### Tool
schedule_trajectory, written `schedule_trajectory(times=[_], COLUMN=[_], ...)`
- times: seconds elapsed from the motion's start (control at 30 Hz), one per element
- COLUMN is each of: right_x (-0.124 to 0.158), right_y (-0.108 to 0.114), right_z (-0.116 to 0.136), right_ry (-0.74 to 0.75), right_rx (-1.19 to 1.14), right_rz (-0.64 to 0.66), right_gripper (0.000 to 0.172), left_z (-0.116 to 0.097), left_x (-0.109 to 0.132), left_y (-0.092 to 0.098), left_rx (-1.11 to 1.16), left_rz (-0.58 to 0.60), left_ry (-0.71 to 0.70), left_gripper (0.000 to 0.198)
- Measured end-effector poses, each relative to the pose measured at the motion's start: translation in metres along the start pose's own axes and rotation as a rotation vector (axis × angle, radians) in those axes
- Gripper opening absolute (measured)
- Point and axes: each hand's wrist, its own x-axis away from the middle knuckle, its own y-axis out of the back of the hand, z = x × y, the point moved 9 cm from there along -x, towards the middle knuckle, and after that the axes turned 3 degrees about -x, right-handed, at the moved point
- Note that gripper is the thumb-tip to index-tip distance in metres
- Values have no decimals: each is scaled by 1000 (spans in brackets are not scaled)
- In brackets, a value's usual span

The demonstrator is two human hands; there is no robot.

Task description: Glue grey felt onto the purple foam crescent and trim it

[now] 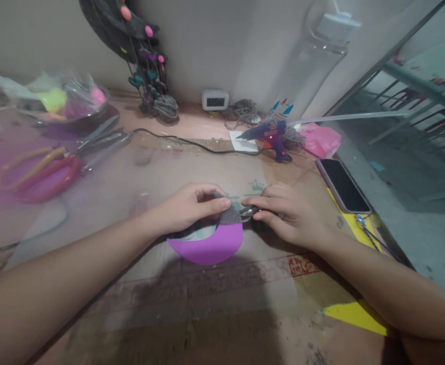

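A purple crescent cutout [211, 248] lies in front of me, its upper end wrapped in grey yarn [230, 215]. My left hand [195, 208] pinches that wrapped end between thumb and fingers. Close by on the other side, my right hand [283, 210] is closed on a small dark grey looped bundle [248, 212] that looks like yarn; the fingers partly hide it. The bundle sits right beside the wrapped edge of the crescent.
Behind my hands are a blue glue gun [268, 136], a digital clock [215, 100] and grey yarn [245, 110]. Scissors [55, 175] and a bowl [74, 114] are at left. A phone [343, 185] and yellow sheet [355, 318] lie right. A clear bottle [309, 71] stands behind.
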Motion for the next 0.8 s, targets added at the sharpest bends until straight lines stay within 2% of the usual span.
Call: schedule_trajectory(times=[0.27, 0.47, 0.67, 0.8], right_x=[0, 1, 1, -1], right_y=[0, -1, -2, 5], right_z=[1, 3, 2, 1], right_ry=[37, 64, 10, -22], right_rx=[33, 27, 53, -11], right_rz=[2, -13, 11, -31], right_gripper=[33, 32, 32, 32], left_z=[4, 3, 2, 0], left_x=[1, 1, 1, 0], left_y=[-2, -2, 0, 1], left_rx=[31, 58, 27, -18], left_rz=[15, 22, 4, -17], left_ry=[40, 19, 12, 2], left_gripper=[23, 23, 26, 27])
